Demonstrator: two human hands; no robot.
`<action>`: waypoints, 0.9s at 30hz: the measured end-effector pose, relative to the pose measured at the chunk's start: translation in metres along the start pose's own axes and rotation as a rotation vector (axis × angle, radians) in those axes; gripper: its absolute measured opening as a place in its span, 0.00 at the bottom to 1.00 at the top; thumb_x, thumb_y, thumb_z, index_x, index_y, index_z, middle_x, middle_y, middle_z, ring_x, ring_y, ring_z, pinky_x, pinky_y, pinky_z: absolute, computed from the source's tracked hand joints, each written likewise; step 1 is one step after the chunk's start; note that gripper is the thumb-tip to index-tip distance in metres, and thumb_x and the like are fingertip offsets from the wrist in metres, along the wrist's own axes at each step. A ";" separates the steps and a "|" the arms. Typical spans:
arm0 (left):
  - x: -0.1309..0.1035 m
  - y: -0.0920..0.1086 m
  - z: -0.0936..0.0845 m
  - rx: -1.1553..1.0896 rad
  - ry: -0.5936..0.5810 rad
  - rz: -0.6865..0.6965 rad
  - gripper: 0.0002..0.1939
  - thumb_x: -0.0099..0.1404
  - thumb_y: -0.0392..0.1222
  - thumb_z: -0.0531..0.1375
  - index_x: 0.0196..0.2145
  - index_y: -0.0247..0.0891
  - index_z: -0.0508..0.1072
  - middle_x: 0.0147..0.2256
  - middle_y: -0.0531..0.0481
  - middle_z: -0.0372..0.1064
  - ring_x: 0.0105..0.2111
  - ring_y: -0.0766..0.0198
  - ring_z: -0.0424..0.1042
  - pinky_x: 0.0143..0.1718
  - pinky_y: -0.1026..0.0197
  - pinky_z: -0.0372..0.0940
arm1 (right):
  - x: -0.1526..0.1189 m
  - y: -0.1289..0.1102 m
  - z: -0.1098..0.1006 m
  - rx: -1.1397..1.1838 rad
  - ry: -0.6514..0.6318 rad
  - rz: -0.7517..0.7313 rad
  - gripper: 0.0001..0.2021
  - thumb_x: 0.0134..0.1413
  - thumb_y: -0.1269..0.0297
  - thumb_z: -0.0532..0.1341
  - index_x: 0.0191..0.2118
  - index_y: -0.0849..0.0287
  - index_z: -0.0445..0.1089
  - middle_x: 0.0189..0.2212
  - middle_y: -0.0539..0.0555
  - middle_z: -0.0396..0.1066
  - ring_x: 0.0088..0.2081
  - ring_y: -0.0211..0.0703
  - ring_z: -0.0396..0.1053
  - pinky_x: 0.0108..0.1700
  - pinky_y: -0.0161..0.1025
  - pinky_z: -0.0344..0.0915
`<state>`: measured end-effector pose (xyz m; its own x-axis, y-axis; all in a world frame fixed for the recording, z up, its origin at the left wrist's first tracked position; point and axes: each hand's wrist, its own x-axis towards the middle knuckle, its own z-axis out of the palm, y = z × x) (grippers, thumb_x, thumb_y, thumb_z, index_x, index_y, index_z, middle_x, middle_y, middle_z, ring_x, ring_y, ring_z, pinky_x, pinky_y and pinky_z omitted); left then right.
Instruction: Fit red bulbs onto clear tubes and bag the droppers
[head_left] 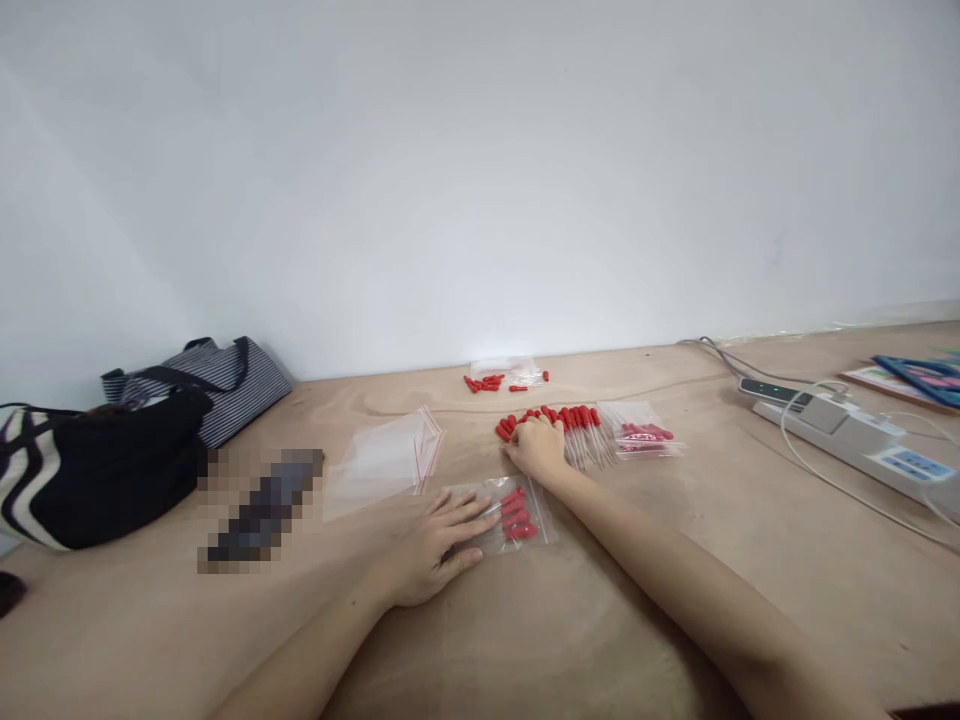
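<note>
My left hand (439, 550) lies flat, fingers spread, on a clear zip bag (551, 525). Several droppers with red rubber bulbs (517, 515) are inside that bag, their clear tubes partly under my fingers. Farther forward, my right hand (538, 450) curls its fingers down onto a row of loose droppers (581, 420); the fingertips are partly hidden among the red bulbs. The rest of the row fans out to the right of this hand, tubes toward me. Just past its right end lies another zip bag (649, 450) with red-bulbed droppers in it.
Flat zip bags (379, 455) with red edges lie left of centre. Near the wall are more red-bulbed pieces (487, 383) by a clear bag. A blurred dark object (266, 505) and cloth bags (135, 470) are at left; a power strip (855, 445) with cables is at right.
</note>
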<state>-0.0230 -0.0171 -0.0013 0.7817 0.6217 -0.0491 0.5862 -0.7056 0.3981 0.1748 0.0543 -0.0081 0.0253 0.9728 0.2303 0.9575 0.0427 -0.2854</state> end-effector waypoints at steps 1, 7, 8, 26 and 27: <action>0.000 0.000 0.000 0.000 0.003 0.005 0.21 0.66 0.48 0.47 0.56 0.54 0.51 0.59 0.54 0.45 0.59 0.55 0.42 0.57 0.41 0.38 | 0.002 -0.002 0.002 0.009 -0.014 0.018 0.12 0.47 0.58 0.57 0.32 0.60 0.72 0.38 0.61 0.69 0.45 0.53 0.60 0.45 0.48 0.47; 0.000 0.000 0.000 0.010 -0.006 0.011 0.21 0.66 0.48 0.47 0.56 0.53 0.51 0.59 0.53 0.46 0.59 0.55 0.43 0.57 0.41 0.38 | 0.007 -0.008 0.006 0.114 -0.007 0.052 0.10 0.48 0.67 0.56 0.33 0.67 0.69 0.38 0.69 0.68 0.45 0.58 0.60 0.44 0.51 0.50; 0.000 0.000 0.000 0.012 -0.009 0.007 0.21 0.66 0.48 0.47 0.56 0.53 0.51 0.59 0.53 0.46 0.59 0.55 0.43 0.57 0.41 0.38 | 0.007 -0.007 0.005 0.150 -0.002 0.044 0.10 0.49 0.67 0.55 0.34 0.68 0.68 0.37 0.69 0.68 0.44 0.57 0.61 0.43 0.49 0.52; 0.000 0.003 -0.001 0.011 -0.004 0.007 0.22 0.65 0.46 0.48 0.57 0.52 0.51 0.58 0.55 0.48 0.59 0.58 0.45 0.58 0.43 0.39 | -0.062 0.069 -0.007 1.434 0.100 0.217 0.24 0.42 0.55 0.59 0.43 0.54 0.47 0.20 0.42 0.62 0.21 0.37 0.65 0.24 0.36 0.64; 0.000 0.003 -0.001 0.013 -0.007 0.002 0.22 0.65 0.46 0.48 0.57 0.51 0.51 0.58 0.55 0.48 0.59 0.57 0.45 0.58 0.43 0.39 | -0.062 0.067 -0.007 1.459 0.112 0.254 0.23 0.41 0.55 0.60 0.41 0.54 0.47 0.20 0.42 0.62 0.21 0.37 0.66 0.24 0.36 0.64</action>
<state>-0.0219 -0.0191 0.0013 0.7847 0.6175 -0.0550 0.5871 -0.7116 0.3859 0.2390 -0.0050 -0.0353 0.2297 0.9698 0.0822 -0.2001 0.1297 -0.9711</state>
